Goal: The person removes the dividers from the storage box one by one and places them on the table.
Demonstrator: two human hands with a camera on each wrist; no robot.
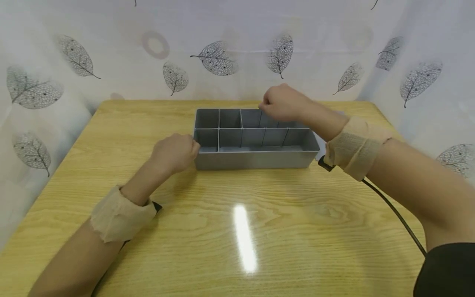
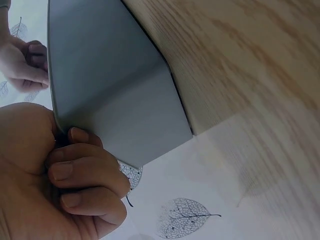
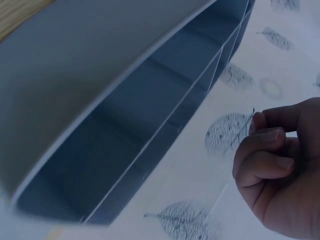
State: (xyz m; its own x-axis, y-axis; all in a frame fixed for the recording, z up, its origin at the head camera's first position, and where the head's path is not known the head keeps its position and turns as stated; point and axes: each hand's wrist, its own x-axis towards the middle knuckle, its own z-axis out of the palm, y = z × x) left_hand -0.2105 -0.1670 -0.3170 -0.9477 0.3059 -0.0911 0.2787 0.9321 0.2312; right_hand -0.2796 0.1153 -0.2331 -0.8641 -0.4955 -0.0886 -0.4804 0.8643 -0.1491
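A long grey divided organizer box (image 1: 256, 160) stands on the table. One lengthwise partition splits it into two rows, and crosswise dividers (image 1: 219, 140) stand toward its left end. My left hand (image 1: 173, 152) grips the box's left end at the rim. In the left wrist view the fingers (image 2: 90, 170) are curled close at the box's corner. My right hand (image 1: 283, 102) is raised over the back row, fingers curled in. From the right wrist side, thumb and index meet and nothing shows between them (image 3: 275, 165).
The wooden table (image 1: 208, 231) carries a bright light reflection near its middle. A pale flat thing (image 1: 320, 146) lies beside the box's right end. White leaf-printed curtains (image 1: 230, 24) surround the table. A black cable (image 1: 395, 212) runs from the right wrist.
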